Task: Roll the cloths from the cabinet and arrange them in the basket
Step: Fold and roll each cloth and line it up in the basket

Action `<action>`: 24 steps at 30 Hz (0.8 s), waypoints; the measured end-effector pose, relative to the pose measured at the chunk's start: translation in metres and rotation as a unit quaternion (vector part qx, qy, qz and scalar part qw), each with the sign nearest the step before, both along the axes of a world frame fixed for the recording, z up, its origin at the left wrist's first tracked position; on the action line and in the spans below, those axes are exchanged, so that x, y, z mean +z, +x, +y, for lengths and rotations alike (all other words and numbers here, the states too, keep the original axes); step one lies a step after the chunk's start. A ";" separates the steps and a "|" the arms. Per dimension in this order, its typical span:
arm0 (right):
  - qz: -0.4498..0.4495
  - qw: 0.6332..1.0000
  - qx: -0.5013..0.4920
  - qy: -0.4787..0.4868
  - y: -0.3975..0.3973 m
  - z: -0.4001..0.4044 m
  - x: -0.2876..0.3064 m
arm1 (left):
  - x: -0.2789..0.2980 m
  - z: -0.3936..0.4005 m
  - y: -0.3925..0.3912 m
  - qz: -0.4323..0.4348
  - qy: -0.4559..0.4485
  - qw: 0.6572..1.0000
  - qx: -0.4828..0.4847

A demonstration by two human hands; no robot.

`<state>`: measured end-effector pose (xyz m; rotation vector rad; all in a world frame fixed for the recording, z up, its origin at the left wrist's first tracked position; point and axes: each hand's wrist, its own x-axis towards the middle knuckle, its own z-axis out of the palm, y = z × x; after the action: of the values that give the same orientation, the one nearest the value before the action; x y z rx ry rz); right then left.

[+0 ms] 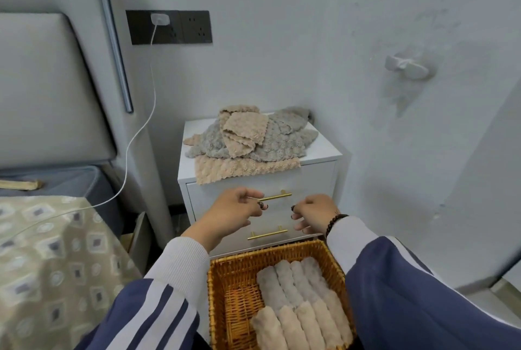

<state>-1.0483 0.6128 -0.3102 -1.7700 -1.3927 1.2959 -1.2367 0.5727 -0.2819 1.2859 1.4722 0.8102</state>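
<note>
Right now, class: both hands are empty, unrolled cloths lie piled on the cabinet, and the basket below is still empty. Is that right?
Not quite: the basket is not empty. The head view shows rolled cloths lying side by side in it, grey ones behind, beige ones in front. The rest holds: both hands, left and right, hold nothing, and unrolled cloths lie piled on the cabinet.

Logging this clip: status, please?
Both hands empty, left hand and right hand loosely curled before the drawers. Rolls in basket; loose cloths wait on cabinet. Nothing blocking.
</note>
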 end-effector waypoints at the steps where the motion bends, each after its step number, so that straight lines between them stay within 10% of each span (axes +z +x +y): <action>1: 0.002 1.000 0.006 0.014 -0.005 0.001 -0.001 | -0.001 0.004 0.000 0.011 0.002 1.000 -0.002; 12: 0.369 0.915 -0.162 -0.027 -0.033 0.058 0.033 | 0.006 0.074 -0.020 0.021 0.119 0.982 0.143; 24: 0.338 0.933 -0.077 -0.092 -0.053 0.053 0.034 | 0.001 0.124 -0.023 -0.178 0.025 0.961 0.211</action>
<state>-1.1015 0.6654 -0.2761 -1.3000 -0.7505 1.7620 -1.2594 0.6971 -0.2807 0.8091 1.4508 1.2914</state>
